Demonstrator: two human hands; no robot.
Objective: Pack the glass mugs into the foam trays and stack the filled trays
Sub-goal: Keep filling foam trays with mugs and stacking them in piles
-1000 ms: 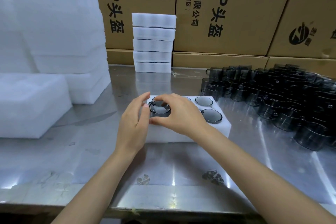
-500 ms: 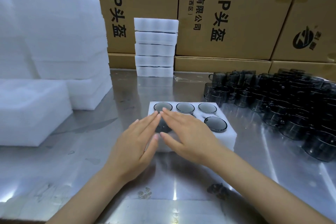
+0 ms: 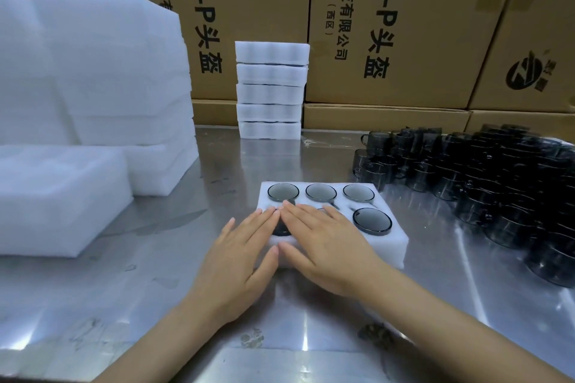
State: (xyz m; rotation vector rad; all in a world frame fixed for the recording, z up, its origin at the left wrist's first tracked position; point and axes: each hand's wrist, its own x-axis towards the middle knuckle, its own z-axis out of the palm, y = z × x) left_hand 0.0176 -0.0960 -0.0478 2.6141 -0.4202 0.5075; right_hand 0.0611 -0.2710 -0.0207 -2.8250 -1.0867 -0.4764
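Both the left hand (image 3: 239,253) and the right hand (image 3: 323,242) lie flat with straight fingers on the near-left part of the foam tray (image 3: 392,246), apparently pressing a mostly hidden glass mug (image 3: 281,228) into its pocket on the steel table (image 3: 155,283).

Steel tabletop (image 3: 193,261) under my hands, shiny, smudged, bright glare streaks near front edge. Dark scuff marks (image 3: 252,339) on steel just behind my wrists, between my forearms. Beyond my hands, wall of brown cardboard cartons (image 3: 401,25) along back edge, black Chinese print and "4.0-P" on faces. Round black logo (image 3: 529,74) on carton far right of my hands. Flatter cartons (image 3: 385,117) underneath.
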